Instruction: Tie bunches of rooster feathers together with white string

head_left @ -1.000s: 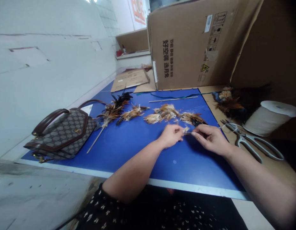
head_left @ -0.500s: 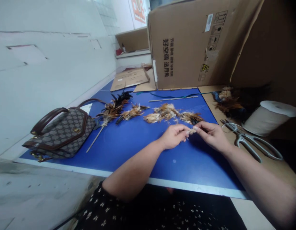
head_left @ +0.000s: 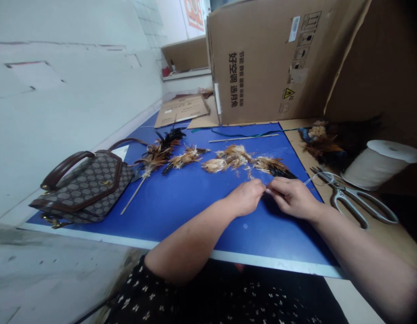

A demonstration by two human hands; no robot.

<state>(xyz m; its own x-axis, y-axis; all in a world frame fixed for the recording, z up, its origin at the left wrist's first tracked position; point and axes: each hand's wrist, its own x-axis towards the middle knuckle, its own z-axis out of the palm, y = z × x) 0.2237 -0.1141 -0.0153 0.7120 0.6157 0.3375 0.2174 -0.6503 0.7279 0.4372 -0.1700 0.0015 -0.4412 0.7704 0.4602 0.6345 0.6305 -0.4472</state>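
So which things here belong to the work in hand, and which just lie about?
In hand: left hand and right hand, fingertips pinched together; brown feather tufts on blue table; cream thread spool; silver scissors.
Lying about: brown patterned handbag; large cardboard box.

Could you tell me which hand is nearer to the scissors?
Right. The right hand rests just beside the scissors, apart from them; the left hand is on its far side, farther off.

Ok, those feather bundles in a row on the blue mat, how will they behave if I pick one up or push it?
Probably very light: the feather bundles are thin, wispy tufts lying flat on the blue mat. Likely floppy and fragile, since their fluffy ends splay loosely. A push would probably ruffle them rather than slide them neatly.
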